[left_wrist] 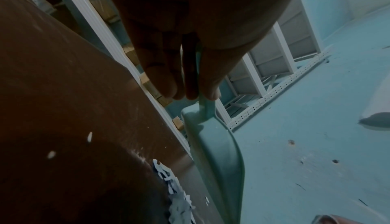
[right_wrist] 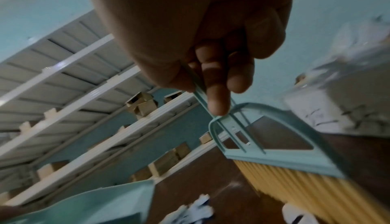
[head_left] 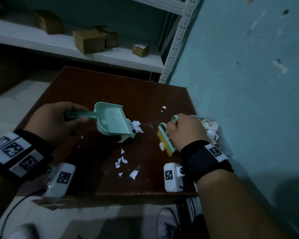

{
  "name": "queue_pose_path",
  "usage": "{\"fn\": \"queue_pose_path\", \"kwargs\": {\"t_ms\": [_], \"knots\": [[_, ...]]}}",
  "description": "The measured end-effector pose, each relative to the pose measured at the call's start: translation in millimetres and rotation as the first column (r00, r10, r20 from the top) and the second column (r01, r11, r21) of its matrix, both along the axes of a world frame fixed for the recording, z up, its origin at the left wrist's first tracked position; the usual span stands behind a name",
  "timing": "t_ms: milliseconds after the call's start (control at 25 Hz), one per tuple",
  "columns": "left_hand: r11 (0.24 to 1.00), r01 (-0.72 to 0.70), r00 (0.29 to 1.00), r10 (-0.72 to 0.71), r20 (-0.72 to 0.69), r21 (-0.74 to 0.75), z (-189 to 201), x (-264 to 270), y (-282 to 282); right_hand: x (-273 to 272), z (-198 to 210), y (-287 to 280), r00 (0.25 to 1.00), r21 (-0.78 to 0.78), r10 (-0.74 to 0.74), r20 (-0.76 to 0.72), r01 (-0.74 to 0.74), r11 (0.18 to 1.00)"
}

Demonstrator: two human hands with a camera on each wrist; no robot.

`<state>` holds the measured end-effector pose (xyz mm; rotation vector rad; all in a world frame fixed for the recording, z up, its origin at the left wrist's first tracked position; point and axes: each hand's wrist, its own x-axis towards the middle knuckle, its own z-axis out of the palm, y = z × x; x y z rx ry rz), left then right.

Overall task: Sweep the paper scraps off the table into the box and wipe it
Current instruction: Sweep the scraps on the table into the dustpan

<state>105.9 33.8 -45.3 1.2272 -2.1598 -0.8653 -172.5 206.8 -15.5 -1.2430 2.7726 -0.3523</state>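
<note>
My left hand (head_left: 62, 118) grips the handle of a mint-green dustpan (head_left: 113, 120), whose front lip rests tilted on the dark brown table (head_left: 86, 94). A small heap of white paper scraps (head_left: 135, 126) lies at the pan's mouth. More scraps (head_left: 122, 161) are scattered nearer the front edge, and two lie farther back (head_left: 164, 107). My right hand (head_left: 185, 130) holds a small brush (head_left: 165, 139) with a mint frame and yellow bristles, a short way right of the pan. In the right wrist view the fingers (right_wrist: 217, 101) curl round the brush handle (right_wrist: 200, 94).
A clear container of crumpled paper (head_left: 211, 128) sits at the table's right edge against the teal wall (head_left: 248, 83). White metal shelving (head_left: 93, 54) with cardboard boxes (head_left: 88, 40) stands behind the table. A shoe (head_left: 167, 223) shows below the table's front edge.
</note>
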Motion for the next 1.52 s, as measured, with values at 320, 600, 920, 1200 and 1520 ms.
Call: {"fn": "queue_pose_path", "kwargs": {"t_ms": [320,600,920,1200,1520], "knots": [[1.000,-0.012,1.000,0.011,-0.008,-0.004,0.8,3.7,-3.8,20.3,16.4,-6.5,0.999,-0.127,0.031,0.011,-0.030,0.991],[1.000,0.023,0.999,-0.024,-0.033,-0.019,-4.7,-2.7,-11.0,-54.4,40.8,-68.3,0.989,0.012,-0.104,-0.109,0.106,0.994],[1.000,0.011,0.997,-0.010,-0.081,0.008,-4.0,-0.3,-25.0,-125.9,-16.7,-132.2,0.967,0.247,-0.177,-0.183,0.219,0.944],[0.999,-0.028,0.998,0.029,-0.055,0.028,0.6,14.5,-27.3,-29.5,16.8,-86.7,0.985,0.331,0.125,-0.123,-0.078,0.940],[0.996,-0.084,0.996,0.084,-0.035,-0.024,-2.2,45.5,-32.2,40.4,43.0,-31.0,0.947,0.321,0.315,-0.069,-0.278,0.905]]}}
